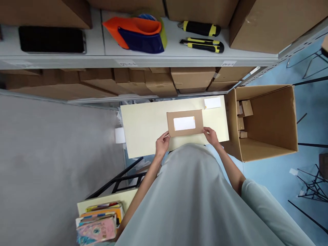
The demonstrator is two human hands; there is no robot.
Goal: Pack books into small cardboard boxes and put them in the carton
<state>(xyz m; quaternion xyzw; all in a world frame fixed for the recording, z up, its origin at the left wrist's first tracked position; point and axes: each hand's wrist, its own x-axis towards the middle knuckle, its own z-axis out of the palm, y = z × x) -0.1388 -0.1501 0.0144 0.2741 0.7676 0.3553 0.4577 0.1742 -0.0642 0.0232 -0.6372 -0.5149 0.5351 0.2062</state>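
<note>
A flat brown cardboard box [171,120] with a white label [183,123] on its top face lies over the cream tabletop [143,126]. My left hand [162,143] pinches the box's near left corner. At the near right corner, my right hand [210,135] grips it between thumb and fingers. Toward the back right of the same tabletop rests a stack of white labels [212,103]. I cannot tell whether the box is resting on the surface or held slightly above it.
A large open carton [271,119] with several small boxes inside stands at the right. On the shelf [174,44] above are a black phone [52,40], an orange and blue tape dispenser [140,34] and box cutters [202,44]. Stacked books [98,227] sit at lower left.
</note>
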